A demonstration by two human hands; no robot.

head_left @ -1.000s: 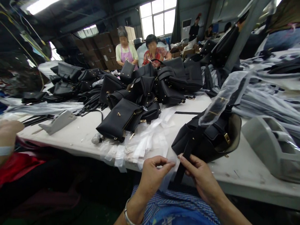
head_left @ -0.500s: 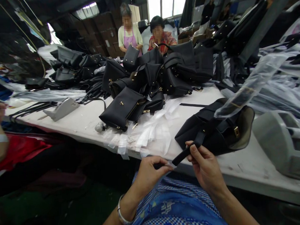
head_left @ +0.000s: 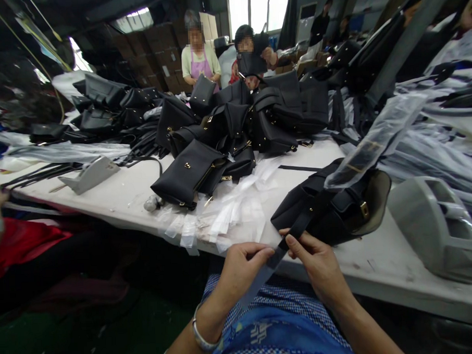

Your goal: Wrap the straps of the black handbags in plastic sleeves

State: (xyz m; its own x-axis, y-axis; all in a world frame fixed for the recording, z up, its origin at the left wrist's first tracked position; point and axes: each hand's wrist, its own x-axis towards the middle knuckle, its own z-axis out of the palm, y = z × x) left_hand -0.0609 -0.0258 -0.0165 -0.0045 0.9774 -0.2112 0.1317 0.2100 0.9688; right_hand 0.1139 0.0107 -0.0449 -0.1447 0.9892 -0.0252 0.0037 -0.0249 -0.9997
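Overlapping the black bag (head_left: 290, 206), clear plastic (head_left: 356, 164) reaches near a gray holder (head_left: 413, 221).

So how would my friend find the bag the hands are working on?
On the white table, look between the big bag pile and the chunky grey plastic block. One black bag lies there, its strap in the right hand. Unlike the piled bags, it gapes wide, showing a pale lining.

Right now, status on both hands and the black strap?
Left hand pinching clear film near strap's end. Right hand holding black strap. Film-wrapped buckle strap overlying black bag.
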